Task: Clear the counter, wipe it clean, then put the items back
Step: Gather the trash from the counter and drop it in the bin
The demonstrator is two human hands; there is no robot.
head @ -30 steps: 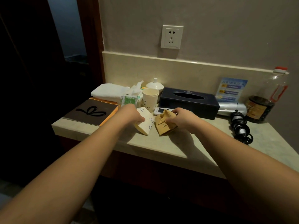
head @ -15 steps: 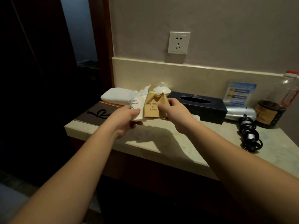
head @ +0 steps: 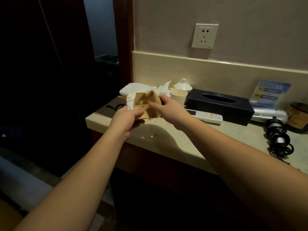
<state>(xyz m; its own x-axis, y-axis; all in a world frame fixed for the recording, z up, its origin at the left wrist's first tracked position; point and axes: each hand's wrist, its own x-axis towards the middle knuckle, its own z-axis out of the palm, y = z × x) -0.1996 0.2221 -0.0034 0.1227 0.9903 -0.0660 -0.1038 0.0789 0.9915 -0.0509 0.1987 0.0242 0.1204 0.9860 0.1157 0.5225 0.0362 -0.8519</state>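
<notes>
Above the left part of the beige counter (head: pixel 168 139) I hold two small paper bags stacked together. The brown paper bag (head: pixel 146 104) lies in front, and the white paper bag (head: pixel 130 101) shows only as a printed strip at its left edge. My left hand (head: pixel 128 117) grips both from below, thumb on the brown bag's front. My right hand (head: pixel 168 108) pinches the brown bag's right edge, thumb on the front and fingers at its top corner.
Along the wall stand a folded white towel (head: pixel 131 89), crumpled tissue (head: pixel 164 88), paper cup (head: pixel 178 95), white lidded pot (head: pixel 183 85), dark tissue box (head: pixel 220 104), remote (head: pixel 206 116), silver hair dryer (head: pixel 268 114) with coiled black cable (head: pixel 280 142), and dark bottle (head: pixel 298 117). A brown folder (head: pixel 108 110) lies at the left end.
Both hands lifted the two bags off the counter and brought them together to the left. The brown bag now overlaps the white one, held in the left hand.
</notes>
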